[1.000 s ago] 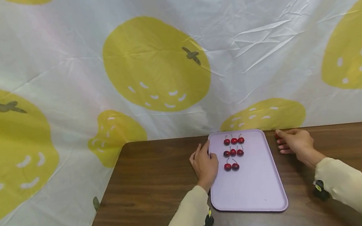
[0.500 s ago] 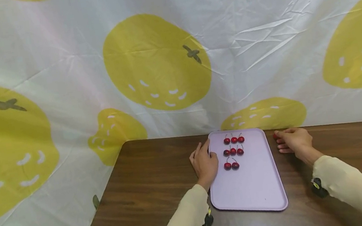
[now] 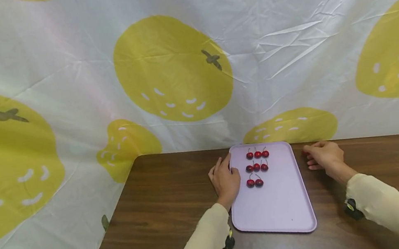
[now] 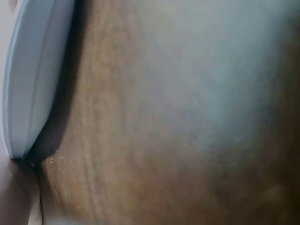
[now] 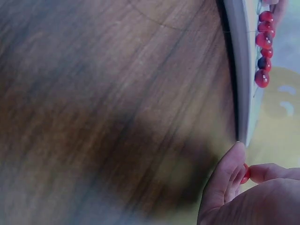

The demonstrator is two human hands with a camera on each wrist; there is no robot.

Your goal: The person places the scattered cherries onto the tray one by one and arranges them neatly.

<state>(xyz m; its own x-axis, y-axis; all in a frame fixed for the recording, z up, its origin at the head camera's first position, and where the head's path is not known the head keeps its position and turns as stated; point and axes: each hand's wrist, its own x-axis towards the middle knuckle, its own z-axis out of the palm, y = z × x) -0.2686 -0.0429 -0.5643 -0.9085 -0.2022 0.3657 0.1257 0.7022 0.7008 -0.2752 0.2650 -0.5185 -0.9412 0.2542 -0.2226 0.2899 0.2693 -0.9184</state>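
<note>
A pale lilac tray [image 3: 273, 211] lies on the table, with cherries in short rows on its upper part. The back row [image 3: 257, 154] has three, the middle row [image 3: 256, 167] three, and the front row [image 3: 254, 183] two, all with stems. My left hand [image 3: 226, 182] rests at the tray's left rim, thumb over the edge and the other fingers spread outside it. To the right of the tray, my right hand [image 3: 326, 156] pinches a red cherry [image 5: 245, 174], mostly hidden between thumb and fingers, close over the table.
The brown wooden table [image 3: 164, 203] extends on both sides of the tray. Behind it hangs a white curtain [image 3: 283, 72] printed with large yellow fruit. Dark wrist cameras [image 3: 353, 208] sit under both cream sleeves [image 3: 392, 200].
Little differs. The right hand has shifted very slightly left with the cherry between its fingers; the left hand, tray and rows of cherries stay as they were.
</note>
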